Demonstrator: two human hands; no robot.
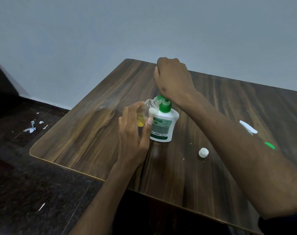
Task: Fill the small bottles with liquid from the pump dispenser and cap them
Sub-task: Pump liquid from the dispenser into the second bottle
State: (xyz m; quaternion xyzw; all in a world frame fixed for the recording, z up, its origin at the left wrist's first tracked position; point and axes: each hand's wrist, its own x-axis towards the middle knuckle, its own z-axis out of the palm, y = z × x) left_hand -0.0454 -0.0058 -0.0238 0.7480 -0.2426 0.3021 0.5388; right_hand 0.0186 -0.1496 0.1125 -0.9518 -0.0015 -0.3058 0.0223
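Dark wood-grain table (86, 133) against a pale grey wall, soap being pumped into a small bottle.

The left hand (133, 133) wraps a clear small bottle (145, 114), tilted, its threaded neck under the green nozzle of the white pump dispenser (164, 126); yellow liquid sits in its base. The right hand (173, 78), curled in a fist, presses on the pump head. A white cap (203, 152) lies well apart, right of the dispenser.
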